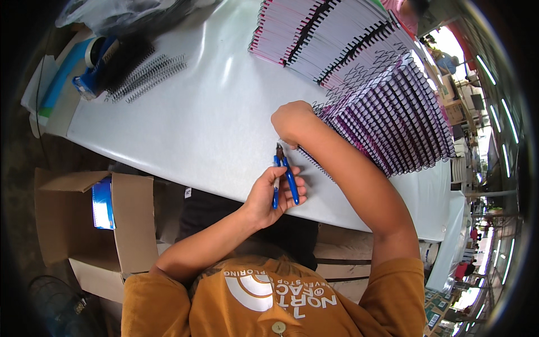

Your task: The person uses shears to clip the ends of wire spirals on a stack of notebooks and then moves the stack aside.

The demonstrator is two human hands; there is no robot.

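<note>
My left hand [263, 194] is closed around a pair of pliers [291, 185] with blue handles and dark jaws. The handles are spread a little, and the jaws point up toward my other hand. My right hand [294, 121] is curled into a fist just above the jaws, at the near left corner of a stack of spiral-bound notebooks [387, 121] with purple edges and dark coils. Its fingertips are turned down and hidden, so what they grip does not show. A dark coil [315, 162] runs out from beneath that wrist along the stack's near side.
Behind stand rows of notebooks [314, 36] with black and pink coils. Loose black spiral coils [149, 76] and a blue tape dispenser [92, 70] lie far left on the white table [168, 123]. An open cardboard box [132, 224] holding a blue notebook [103, 203] sits below the table's left edge.
</note>
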